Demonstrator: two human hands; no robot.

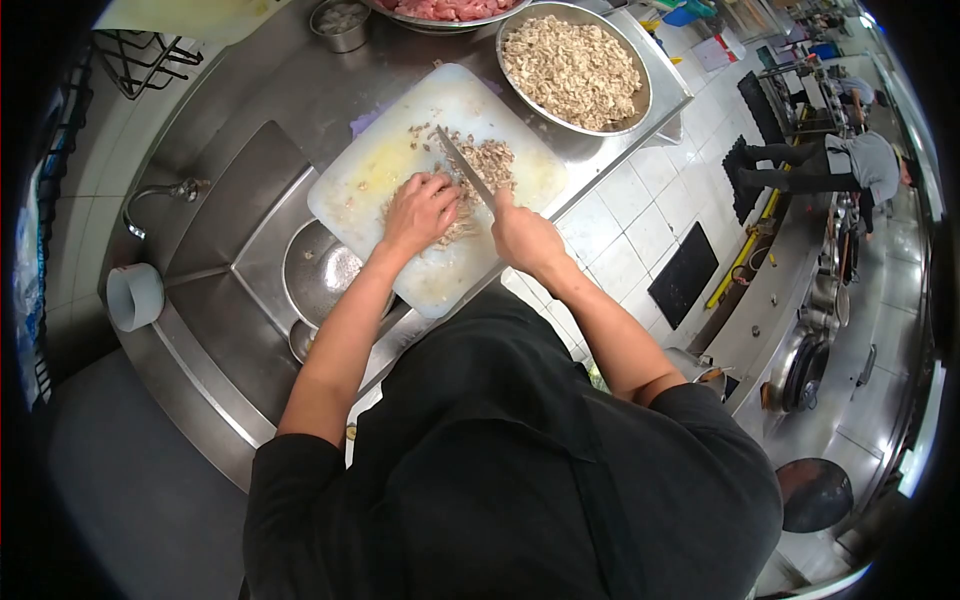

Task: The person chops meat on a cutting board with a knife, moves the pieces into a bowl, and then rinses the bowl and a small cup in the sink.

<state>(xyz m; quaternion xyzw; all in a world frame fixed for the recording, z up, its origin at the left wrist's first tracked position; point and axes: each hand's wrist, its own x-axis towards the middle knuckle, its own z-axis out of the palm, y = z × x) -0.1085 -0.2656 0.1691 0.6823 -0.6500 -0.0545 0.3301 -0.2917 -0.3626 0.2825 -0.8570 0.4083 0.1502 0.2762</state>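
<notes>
The head view shows a cutting board (400, 125) lying on a metal desk (280, 85), along the desk's near edge, with its left corner reaching over the rim of a sink (232, 190). The right hand (524, 238) is closed around the handle of a knife (463, 163), above the board's near right edge; the blade slants across the board, its tip pointing toward the far edge. The left hand (422, 213) lies near the middle of the board, fingers bent and close together over the chopped food (488, 160), just left of the blade. Whether it grips any of the food, I cannot tell. The food spreads on both sides of the blade, with small bits scattered toward the board's far edge.

Beyond the board, by the desk's right corner, stands a large bowl (574, 68) of pale chopped food. A bowl of pink meat (450, 8) and a small metal container (340, 24) are toward the desk's far side. Partly under the board's left side, a metal bowl (325, 270) sits at the sink.
</notes>
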